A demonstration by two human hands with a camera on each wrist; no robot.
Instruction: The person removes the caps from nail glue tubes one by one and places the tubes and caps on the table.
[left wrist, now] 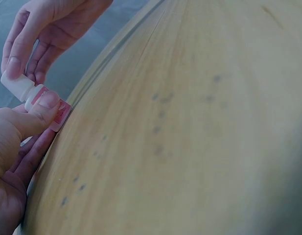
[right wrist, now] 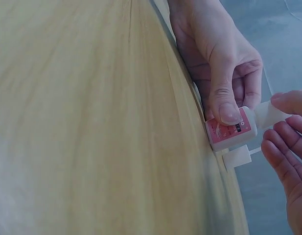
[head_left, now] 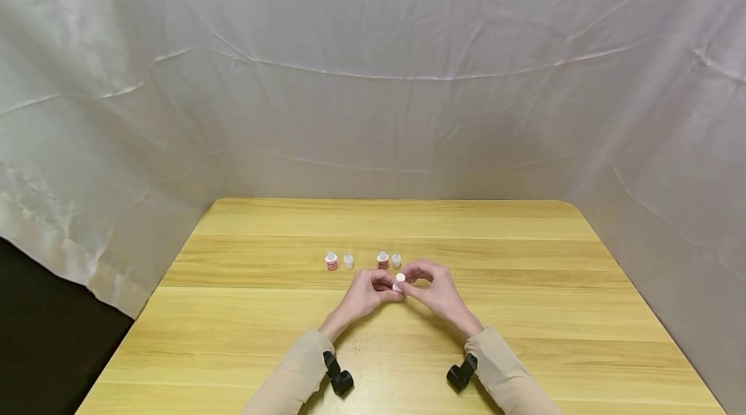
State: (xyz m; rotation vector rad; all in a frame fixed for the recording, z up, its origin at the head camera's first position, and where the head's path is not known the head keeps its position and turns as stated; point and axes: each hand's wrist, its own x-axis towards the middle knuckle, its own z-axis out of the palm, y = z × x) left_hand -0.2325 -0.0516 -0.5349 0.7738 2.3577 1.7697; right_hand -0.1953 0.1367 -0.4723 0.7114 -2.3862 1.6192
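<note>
Between both hands stands a small white glue-type bottle (right wrist: 232,131) with a pink-red label, its base at the table surface. My left hand (head_left: 368,293) grips the bottle's body, thumb across the label. A white cap (right wrist: 269,115) sits at the bottle's neck, and my right hand (head_left: 436,289) pinches it between thumb and fingers. Whether the cap is fully seated cannot be told. In the left wrist view the cap (left wrist: 16,87) and the bottle (left wrist: 63,113) are partly covered by fingers.
Beyond the hands stand two similar bottles, one left (head_left: 331,262) and one nearer the middle (head_left: 382,261). Beside each is a white cap with a thin stem pointing up, a left one (head_left: 348,262) and a right one (head_left: 396,261). Pale curtains (head_left: 408,111) surround the wooden table (head_left: 524,337).
</note>
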